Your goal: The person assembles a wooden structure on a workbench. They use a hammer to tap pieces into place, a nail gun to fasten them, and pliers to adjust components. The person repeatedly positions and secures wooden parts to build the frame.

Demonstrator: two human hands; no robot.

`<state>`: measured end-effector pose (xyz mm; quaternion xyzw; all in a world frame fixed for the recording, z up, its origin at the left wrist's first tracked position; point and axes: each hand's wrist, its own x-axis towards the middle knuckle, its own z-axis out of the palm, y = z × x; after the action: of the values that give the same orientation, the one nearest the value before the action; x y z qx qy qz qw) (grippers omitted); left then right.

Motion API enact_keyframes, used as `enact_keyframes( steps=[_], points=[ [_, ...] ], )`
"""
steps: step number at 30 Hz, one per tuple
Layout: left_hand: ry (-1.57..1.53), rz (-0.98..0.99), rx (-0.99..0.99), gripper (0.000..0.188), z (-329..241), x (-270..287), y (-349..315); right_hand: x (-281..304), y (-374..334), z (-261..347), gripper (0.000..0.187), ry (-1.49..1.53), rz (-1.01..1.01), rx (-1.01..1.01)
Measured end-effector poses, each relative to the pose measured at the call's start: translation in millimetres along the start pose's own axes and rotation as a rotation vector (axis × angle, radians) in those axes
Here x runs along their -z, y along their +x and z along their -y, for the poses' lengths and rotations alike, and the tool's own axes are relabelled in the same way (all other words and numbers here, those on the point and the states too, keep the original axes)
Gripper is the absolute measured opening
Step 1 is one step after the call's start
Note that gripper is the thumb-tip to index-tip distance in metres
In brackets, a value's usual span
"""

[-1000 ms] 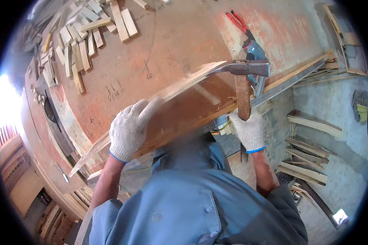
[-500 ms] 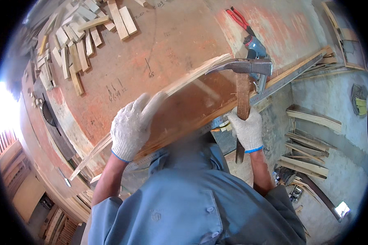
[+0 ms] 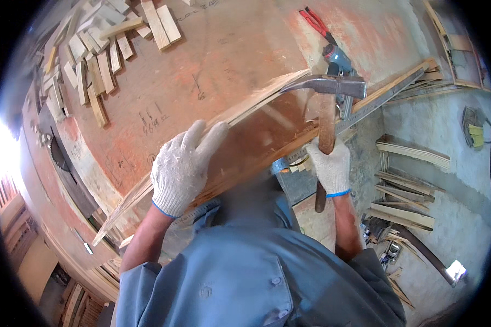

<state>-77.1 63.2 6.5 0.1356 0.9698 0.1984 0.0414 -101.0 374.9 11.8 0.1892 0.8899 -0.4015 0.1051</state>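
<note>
My left hand (image 3: 183, 169), in a white knit glove with a blue cuff, holds a long, pale wooden strip (image 3: 256, 102). Its fingers lie along the strip, which runs slantwise across the reddish-brown worktable (image 3: 174, 82). A hammer (image 3: 327, 122) with a steel head and a wooden handle is in my right hand (image 3: 331, 166), also gloved. Those fingers are closed round the handle, and the head is up beside the strip's far right end. A blue power tool (image 3: 338, 59) lies just beyond the hammer head, partly hidden by it.
Several short wood pieces (image 3: 108, 71) are heaped at the far left. Red-handled pliers (image 3: 316, 23) lie beyond the power tool. A long metal-edged rail (image 3: 390, 98) follows the table's near right edge. At the left is a circular saw blade (image 3: 57, 152); stacked slats (image 3: 414, 150) stand to the right.
The hammer has tilted slightly in my right hand, its head shifting a little to the right. My left hand stays on the strip, and the whole view has shifted slightly.
</note>
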Motion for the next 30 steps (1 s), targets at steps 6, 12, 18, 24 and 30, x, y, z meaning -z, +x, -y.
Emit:
enact_keyframes(
  steps=[6, 12, 18, 24, 30],
  points=[
    [-0.026, 0.041, 0.032, 0.062, 1, 1, 1, 3, 1, 1, 0.035, -0.244, 0.010, 0.065],
    [-0.022, 0.079, 0.024, 0.052, -5, 7, 1, 0, -9, -12, 0.061, -0.318, 0.117, 0.041],
    [-0.066, 0.008, -0.037, 0.066, -4, -1, -3, -6, -12, -30, 0.054, -0.430, 0.114, 0.120],
    [-0.074, -0.050, -0.007, 0.054, 7, 5, 9, -33, -5, -16, 0.053, -0.486, 0.102, 0.232],
    [-0.313, -0.004, 0.108, 0.045, 61, 21, 38, -94, 37, 4, 0.039, -0.259, 0.026, 0.343]
  ],
)
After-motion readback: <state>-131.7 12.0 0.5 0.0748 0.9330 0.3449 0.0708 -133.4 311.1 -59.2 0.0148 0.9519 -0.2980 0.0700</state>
